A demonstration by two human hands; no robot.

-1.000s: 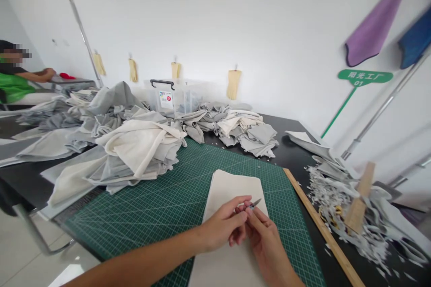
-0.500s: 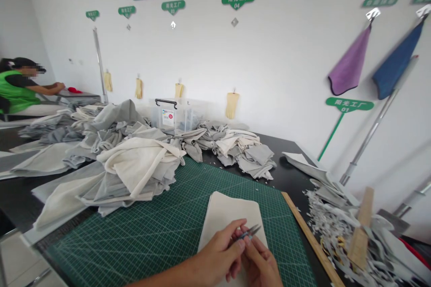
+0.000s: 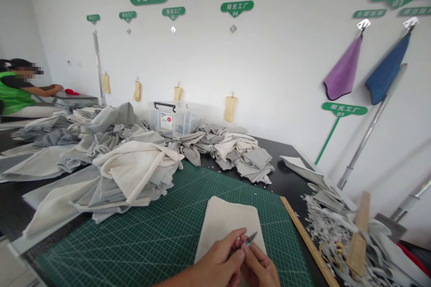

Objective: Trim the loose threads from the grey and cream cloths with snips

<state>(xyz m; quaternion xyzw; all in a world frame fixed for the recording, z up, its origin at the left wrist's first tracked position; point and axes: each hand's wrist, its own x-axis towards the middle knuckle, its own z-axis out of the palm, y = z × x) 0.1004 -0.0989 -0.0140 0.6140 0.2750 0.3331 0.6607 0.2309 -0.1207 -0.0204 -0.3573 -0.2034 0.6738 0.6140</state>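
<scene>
Small scissors point(image 3: 249, 239) sit between my two hands, blades together and pointing up to the right. My left hand point(image 3: 220, 258) is closed, its thumb and fingers around the handle end. My right hand point(image 3: 258, 265) is closed too, its fingertips pressed against the scissors near the base of the blades. Most of the handles are hidden by my fingers. Beneath both hands lies a cream cloth stack point(image 3: 232, 217) with rounded corners. It rests on a green cutting mat point(image 3: 151, 237) marked with a grid.
Heaps of grey and cream cloth point(image 3: 134, 166) cover the left and back of the table. A wooden ruler point(image 3: 306, 240) lies along the mat's right edge. Beyond it are cloth scraps point(image 3: 323, 219) and a wooden strip point(image 3: 359, 237). A person point(image 3: 20, 89) sits far left.
The scissor blades, slightly apart before, are now together. Both hands remain around the scissors over the cloth stack. The camera view has shifted a little.
</scene>
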